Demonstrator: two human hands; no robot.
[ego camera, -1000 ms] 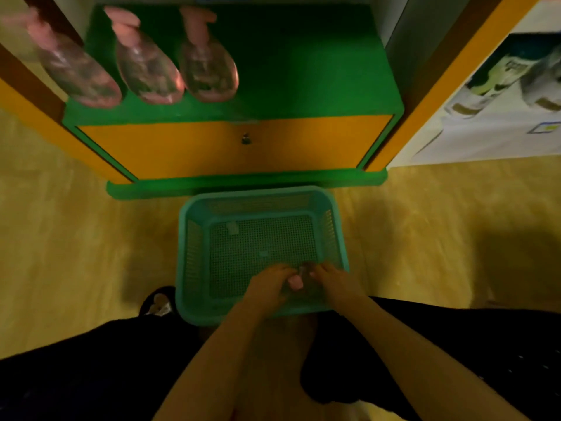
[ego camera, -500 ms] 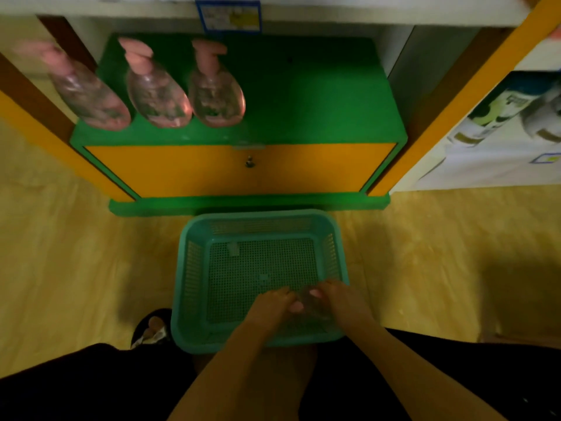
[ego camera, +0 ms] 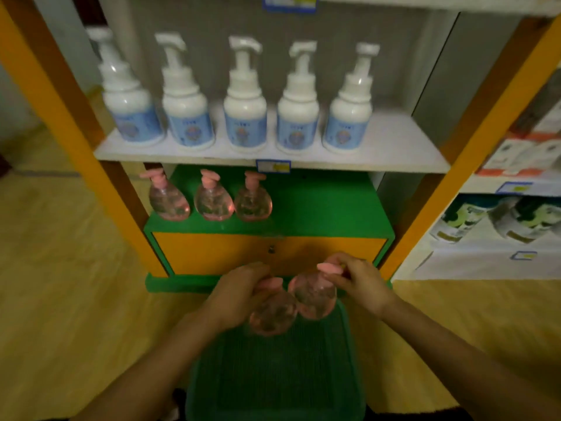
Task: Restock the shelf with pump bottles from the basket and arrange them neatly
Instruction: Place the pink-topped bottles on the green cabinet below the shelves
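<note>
Three shelved pump bottles [ego camera: 212, 203] in row at 9 o'clock end of green shelf [ego camera: 328, 205]. Left hand [ego camera: 239, 294] curled round neck of left bottle [ego camera: 273, 314]. Right bottle [ego camera: 314, 297] just beside it at 3 o'clock, pinched at pump by right hand [ego camera: 361, 287]. Both above basket [ego camera: 273, 378]. Judged: rigid clear plastic, liquid-filled, smooth; neck grip safest. Open room at 3 o'clock of row; white shelf edge [ego camera: 364, 167] overhangs at 12.

two pink pump bottles [ego camera: 272, 316] above green basket [ego camera: 273, 384]
</note>
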